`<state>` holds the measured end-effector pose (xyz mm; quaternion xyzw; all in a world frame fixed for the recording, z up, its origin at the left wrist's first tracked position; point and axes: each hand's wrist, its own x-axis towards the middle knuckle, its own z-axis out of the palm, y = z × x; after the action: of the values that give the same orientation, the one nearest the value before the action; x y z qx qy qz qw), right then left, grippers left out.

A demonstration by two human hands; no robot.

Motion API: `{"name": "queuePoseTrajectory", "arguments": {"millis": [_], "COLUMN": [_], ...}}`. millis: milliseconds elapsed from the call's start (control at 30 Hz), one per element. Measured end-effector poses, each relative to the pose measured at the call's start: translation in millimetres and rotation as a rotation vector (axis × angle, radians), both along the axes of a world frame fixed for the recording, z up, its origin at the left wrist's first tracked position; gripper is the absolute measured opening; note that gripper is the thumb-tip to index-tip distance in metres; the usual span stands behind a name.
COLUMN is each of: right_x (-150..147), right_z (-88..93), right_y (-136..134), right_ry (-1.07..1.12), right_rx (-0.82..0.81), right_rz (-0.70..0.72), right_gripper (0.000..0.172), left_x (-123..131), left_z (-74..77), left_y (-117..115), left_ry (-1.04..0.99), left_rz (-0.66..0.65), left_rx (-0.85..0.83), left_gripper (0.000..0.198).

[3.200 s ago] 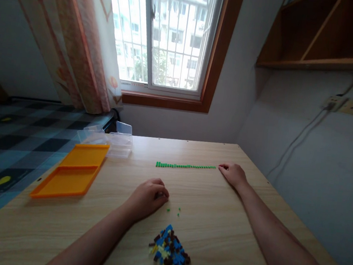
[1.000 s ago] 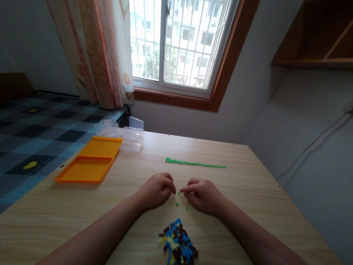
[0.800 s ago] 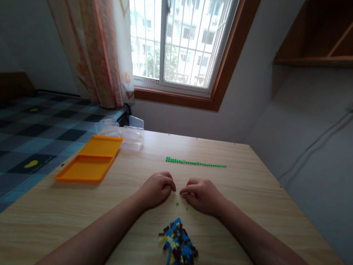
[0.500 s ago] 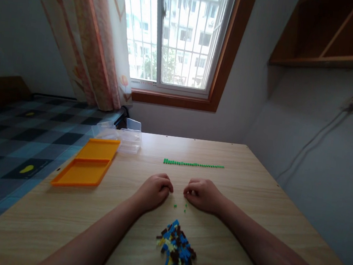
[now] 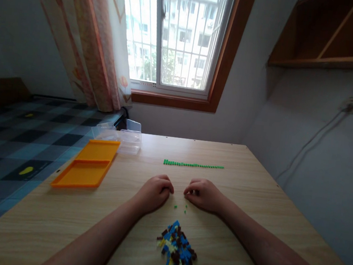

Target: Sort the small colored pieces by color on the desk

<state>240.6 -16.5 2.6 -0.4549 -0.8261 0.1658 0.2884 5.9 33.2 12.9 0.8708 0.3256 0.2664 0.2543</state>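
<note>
Both my hands rest on the wooden table, facing each other with a small gap between them. My left hand [image 5: 156, 193] has its fingers curled inward; whatever is under them, if anything, is hidden. My right hand [image 5: 201, 194] is bent too, thumb and fingertips drawn together at the table, and I cannot make out anything between them. Just in front of the gap lie a few tiny green bricks [image 5: 175, 207]. Nearer to me is a loose pile of small blue, brown and yellow bricks [image 5: 177, 249]. Beyond my hands runs a long row of green bricks [image 5: 192, 165].
An orange two-part tray [image 5: 84, 174] lies at the table's left side. Behind it stand clear plastic boxes [image 5: 130, 141] with raised lids. A bed with a checked cover [image 5: 45, 134] is at the left, a wall at the right, and a window [image 5: 186, 44] ahead.
</note>
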Motion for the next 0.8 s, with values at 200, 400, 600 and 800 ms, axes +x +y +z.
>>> {"name": "queuePoseTrajectory", "arguments": {"millis": [200,400,600,800], "right_x": [44,159,188,183], "right_z": [6.6,-8.4,-30.1,-31.2], "right_y": [22,46,45,51], "right_ry": [0.115,0.14,0.028,-0.001], "right_rx": [0.035,0.078,0.045,0.06], "right_rz": [-0.086,-0.571,-0.677,-0.654], "right_gripper": [0.014,0.033,0.035,0.032], "left_x": [0,0,0,0], "left_z": [1.8,3.4,2.5,2.2], "left_y": [0,1,3,4], "left_ry": [0.002,0.012,0.013,0.029], "left_rz": [0.005,-0.001,-0.003,0.002], "left_rx": [-0.003,-0.008,-0.003,0.0], "left_gripper": [0.029,0.029,0.028,0.028]}}
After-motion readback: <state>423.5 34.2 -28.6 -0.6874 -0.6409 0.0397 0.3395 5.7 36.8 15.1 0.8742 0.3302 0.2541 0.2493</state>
